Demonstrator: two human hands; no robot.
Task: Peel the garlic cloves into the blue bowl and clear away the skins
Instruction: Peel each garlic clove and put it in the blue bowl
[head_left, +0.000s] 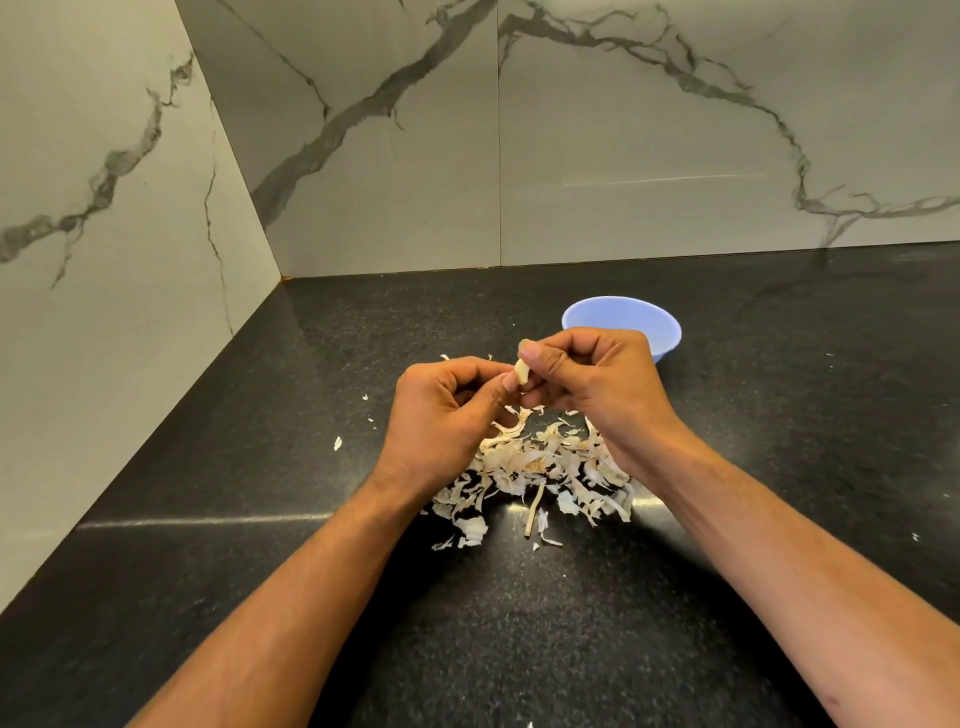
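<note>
A pale garlic clove (522, 372) is held up between both hands above the counter. My left hand (441, 415) pinches its lower end with curled fingers. My right hand (597, 384) pinches its upper end between thumb and fingertips. Beneath the hands lies a heap of dry garlic skins (540, 467), with a dry stem piece (534, 506) among them. The blue bowl (631, 317) stands just behind my right hand, partly hidden by it; its contents are out of sight.
The dark speckled counter (260, 467) meets marble walls at the left and back, forming a corner at the far left. Small skin flakes (337, 442) lie scattered left of the heap, and one speck (915, 536) sits at the right.
</note>
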